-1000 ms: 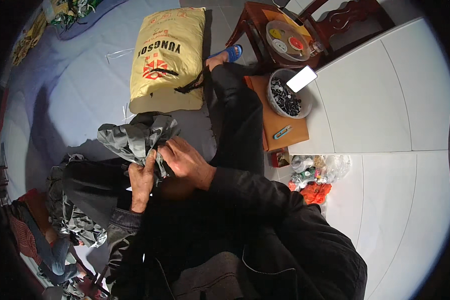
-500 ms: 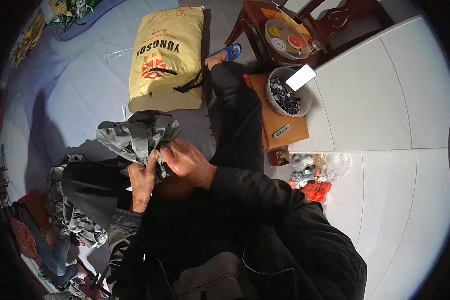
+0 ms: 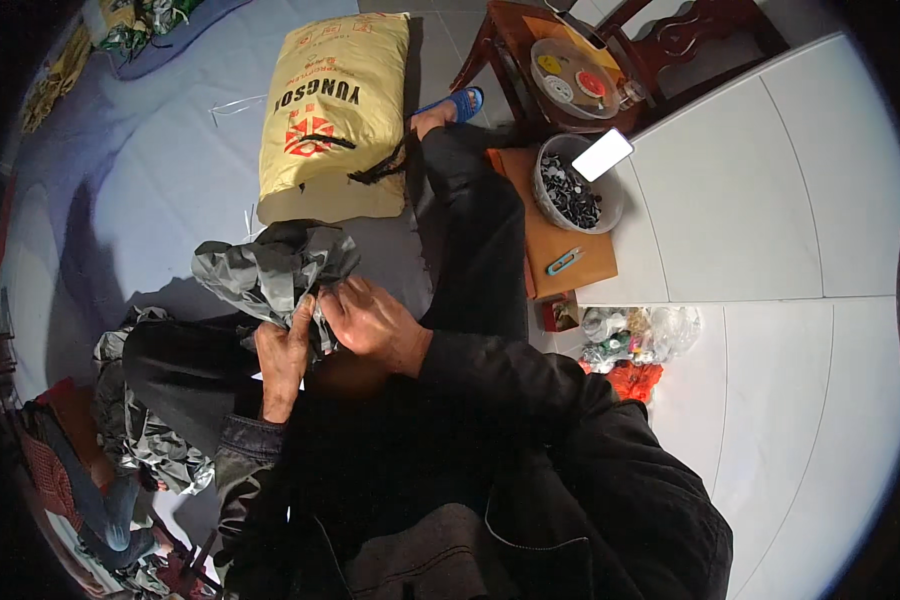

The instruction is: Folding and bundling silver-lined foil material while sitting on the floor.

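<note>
A crumpled piece of grey-green fabric lies over my lap, bunched up and creased. My left hand pinches its near edge, thumb pointing up and away from me. Close beside it on the right, my right hand is closed on the same fabric, fingers curled inward. The two hands almost meet at the fabric's edge. Whatever small thing may sit between the fingertips is hidden. Below the hands, my black clothing is too dark to show detail.
A full yellow sack lies ahead on a grey sheet. To the right, a clear tub of small dark and white pieces stands on a brown board with blue thread snips. A white-screened phone rests on the tub. More grey fabric is heaped at left.
Both hands keep their hold on the fabric and shift only very slightly. The fabric's folds have moved a little; everything else is as before.
</note>
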